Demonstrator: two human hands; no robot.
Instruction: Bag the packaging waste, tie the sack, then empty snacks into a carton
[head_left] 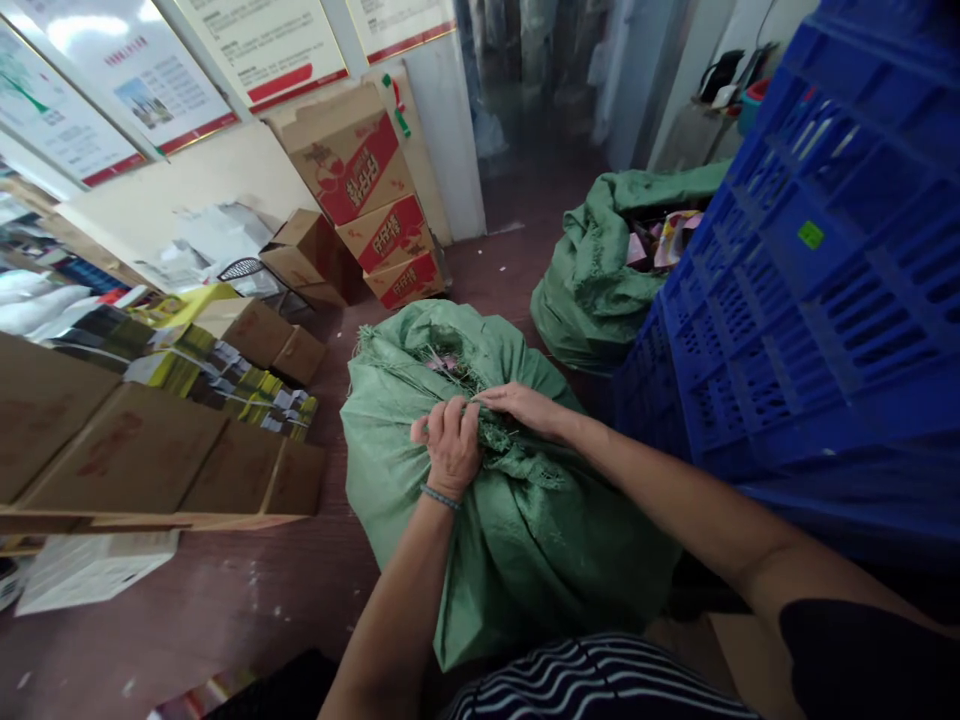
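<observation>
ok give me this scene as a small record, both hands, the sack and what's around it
left hand: curled onto the bunched top of a bulging green woven sack
right hand: pinching the same bunched top, beside the left
sack opening: partly gathered, pinkish contents visible
right side: tall blue slatted plastic crates
beyond: second green woven sack, open; three stacked brown-and-red cardboard boxes
left side: brown cardboard cartons
</observation>
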